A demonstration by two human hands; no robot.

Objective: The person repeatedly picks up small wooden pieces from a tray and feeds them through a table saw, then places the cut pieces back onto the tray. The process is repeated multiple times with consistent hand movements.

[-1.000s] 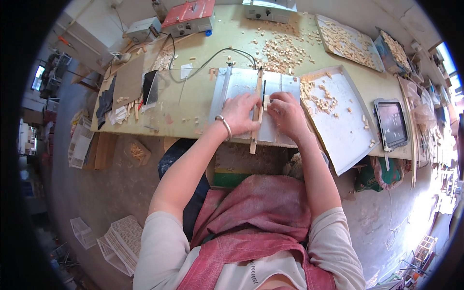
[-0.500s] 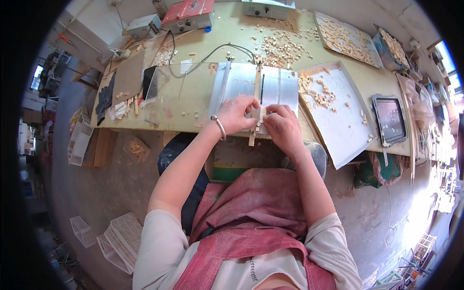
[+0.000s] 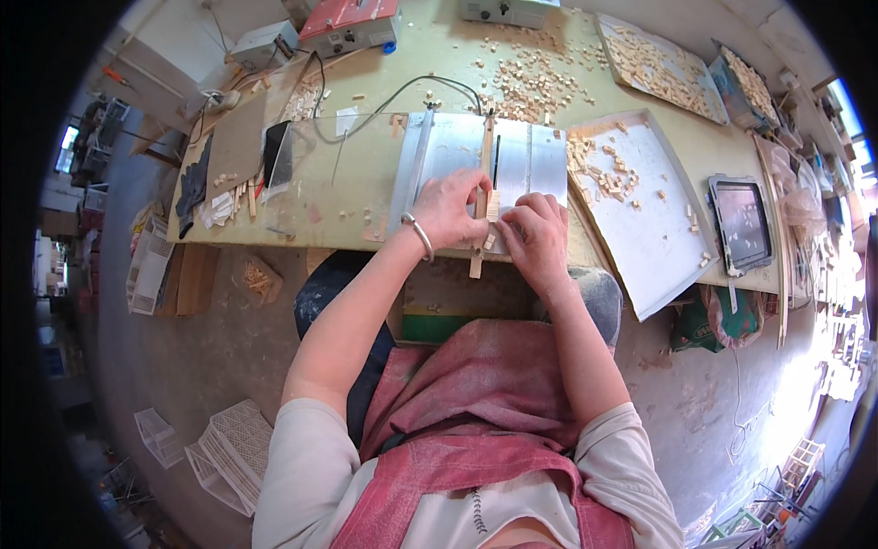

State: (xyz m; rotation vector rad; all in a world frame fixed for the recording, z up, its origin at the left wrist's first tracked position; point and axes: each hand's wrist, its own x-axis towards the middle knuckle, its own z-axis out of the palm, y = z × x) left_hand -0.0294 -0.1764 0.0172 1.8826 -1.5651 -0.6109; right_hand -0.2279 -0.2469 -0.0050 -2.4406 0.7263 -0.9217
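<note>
A silver metal saw table [image 3: 532, 165] with a narrow dark slot lies at the workbench's front edge. Along it runs a wooden guide strip [image 3: 487, 151], its near end sticking out past the edge. My left hand [image 3: 452, 210], with a bangle at the wrist, is curled over the strip, index finger and thumb closed at the ends of a small wooden block [image 3: 493, 205]. On the block's right side, my right hand [image 3: 538, 231] has its thumb and index finger pressed together; what lies between them is hidden. A smaller wood piece [image 3: 489, 242] sits just below, between the hands.
To the right, a white tray [image 3: 663, 229] holds scattered wood blocks, beside a black-framed tray [image 3: 743, 224]. Many loose blocks [image 3: 530, 82] lie behind the saw table. A clear sheet [image 3: 338, 183], a dark glove [image 3: 194, 188] and a black cable [image 3: 402, 90] are at left.
My right hand has shifted slightly down and away from the left. More of the wooden block between them shows now. The left hand stays nearly in place.
</note>
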